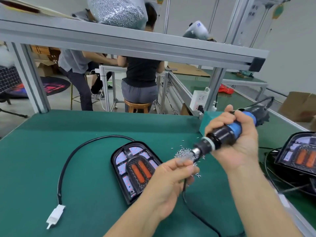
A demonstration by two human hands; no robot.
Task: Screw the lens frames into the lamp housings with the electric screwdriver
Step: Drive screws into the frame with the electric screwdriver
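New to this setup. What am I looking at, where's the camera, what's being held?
There is no robot: a person wears one camera on the head, looking down at their own hands. The right hand grips a black and blue electric screwdriver, tip pointing toward the left hand, whose fingertips are pinched at the tip, probably setting a screw; blur hides it. On the green mat lie a lamp housing with orange lenses, its black cable ending in a white plug, and a pile of loose screws. More lamps sit at the right edge.
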